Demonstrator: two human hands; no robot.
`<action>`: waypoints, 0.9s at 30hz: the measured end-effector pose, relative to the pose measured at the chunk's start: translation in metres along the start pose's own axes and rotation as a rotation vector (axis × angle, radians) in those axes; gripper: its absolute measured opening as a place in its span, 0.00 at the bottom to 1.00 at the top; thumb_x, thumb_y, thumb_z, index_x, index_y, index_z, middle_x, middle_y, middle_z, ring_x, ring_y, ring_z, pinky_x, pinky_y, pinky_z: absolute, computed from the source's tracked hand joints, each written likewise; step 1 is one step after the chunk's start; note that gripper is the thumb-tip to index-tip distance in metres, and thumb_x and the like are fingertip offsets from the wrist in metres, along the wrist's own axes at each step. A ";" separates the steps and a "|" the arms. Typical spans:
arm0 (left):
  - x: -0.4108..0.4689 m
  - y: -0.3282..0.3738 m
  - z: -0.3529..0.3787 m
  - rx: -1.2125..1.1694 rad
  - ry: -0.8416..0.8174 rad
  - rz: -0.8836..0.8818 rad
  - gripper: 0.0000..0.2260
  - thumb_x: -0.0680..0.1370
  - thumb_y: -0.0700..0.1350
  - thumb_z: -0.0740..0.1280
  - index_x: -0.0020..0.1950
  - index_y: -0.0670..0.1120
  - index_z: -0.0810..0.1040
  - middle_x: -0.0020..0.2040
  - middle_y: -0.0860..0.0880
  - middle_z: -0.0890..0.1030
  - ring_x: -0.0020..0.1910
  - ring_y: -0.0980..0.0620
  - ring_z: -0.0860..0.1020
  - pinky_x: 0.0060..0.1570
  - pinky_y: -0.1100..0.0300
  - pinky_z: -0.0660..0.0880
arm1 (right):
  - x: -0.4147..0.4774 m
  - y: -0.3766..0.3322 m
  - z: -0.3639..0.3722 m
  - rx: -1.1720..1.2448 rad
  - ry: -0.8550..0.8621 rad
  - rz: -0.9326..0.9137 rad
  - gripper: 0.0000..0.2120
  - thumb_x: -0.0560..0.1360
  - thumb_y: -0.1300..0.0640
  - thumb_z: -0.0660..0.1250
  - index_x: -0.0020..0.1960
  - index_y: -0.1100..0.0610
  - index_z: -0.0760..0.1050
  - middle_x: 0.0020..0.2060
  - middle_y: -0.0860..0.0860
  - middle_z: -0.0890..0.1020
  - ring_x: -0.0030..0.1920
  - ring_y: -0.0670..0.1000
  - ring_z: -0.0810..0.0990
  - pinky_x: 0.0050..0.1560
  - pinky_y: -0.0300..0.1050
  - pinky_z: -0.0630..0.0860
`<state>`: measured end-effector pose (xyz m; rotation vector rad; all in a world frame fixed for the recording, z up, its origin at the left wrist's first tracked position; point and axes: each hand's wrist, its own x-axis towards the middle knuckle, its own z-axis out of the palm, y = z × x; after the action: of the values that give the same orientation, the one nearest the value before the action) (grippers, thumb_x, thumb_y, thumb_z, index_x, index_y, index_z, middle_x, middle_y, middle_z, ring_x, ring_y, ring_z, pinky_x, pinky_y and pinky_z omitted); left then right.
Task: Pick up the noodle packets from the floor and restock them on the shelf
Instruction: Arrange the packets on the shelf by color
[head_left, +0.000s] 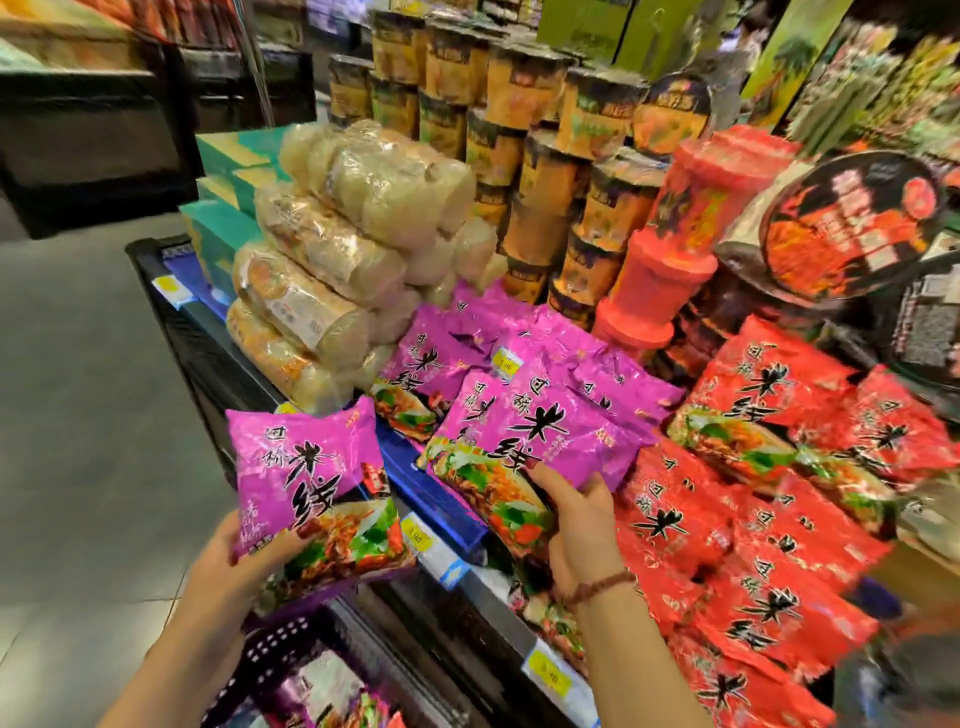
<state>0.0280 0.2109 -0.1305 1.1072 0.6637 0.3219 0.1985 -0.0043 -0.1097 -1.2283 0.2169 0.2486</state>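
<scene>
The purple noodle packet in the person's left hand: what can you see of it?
The glossy purple plastic noodle packet looks puffy and sealed, with black characters above a noodle-dish photo. The left hand grips its lower left corner, thumb on the front, holding it tilted in front of the shelf edge, apart from the stocked packets.

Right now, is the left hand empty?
No, the left hand holds a purple noodle packet in front of the shelf.

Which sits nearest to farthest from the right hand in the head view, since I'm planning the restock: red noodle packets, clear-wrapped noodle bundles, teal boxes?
From the right hand:
1. red noodle packets, just to its right.
2. clear-wrapped noodle bundles, up left.
3. teal boxes, behind those bundles, far left.
</scene>
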 end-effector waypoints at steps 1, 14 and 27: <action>0.001 -0.002 0.003 0.003 0.006 0.006 0.35 0.50 0.51 0.83 0.55 0.49 0.77 0.47 0.43 0.85 0.40 0.46 0.83 0.49 0.47 0.76 | 0.008 0.001 0.006 -0.001 -0.025 0.013 0.18 0.64 0.66 0.77 0.47 0.57 0.72 0.42 0.57 0.80 0.44 0.58 0.80 0.53 0.60 0.77; -0.007 -0.013 -0.016 0.019 0.299 -0.068 0.45 0.50 0.46 0.80 0.67 0.45 0.72 0.51 0.37 0.83 0.48 0.36 0.82 0.50 0.43 0.78 | 0.091 0.093 0.132 -0.525 -0.062 -0.131 0.19 0.65 0.61 0.78 0.49 0.54 0.71 0.45 0.55 0.81 0.46 0.54 0.79 0.51 0.50 0.76; -0.025 -0.008 -0.038 0.019 0.277 -0.075 0.58 0.33 0.59 0.83 0.62 0.48 0.74 0.47 0.41 0.85 0.43 0.38 0.84 0.46 0.44 0.78 | 0.105 0.106 0.164 -0.712 0.037 -0.217 0.21 0.73 0.59 0.72 0.60 0.64 0.68 0.50 0.56 0.74 0.56 0.60 0.77 0.56 0.49 0.71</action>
<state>-0.0160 0.2211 -0.1406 1.0624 0.9528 0.4091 0.2715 0.1917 -0.1835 -1.9484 0.0177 0.1124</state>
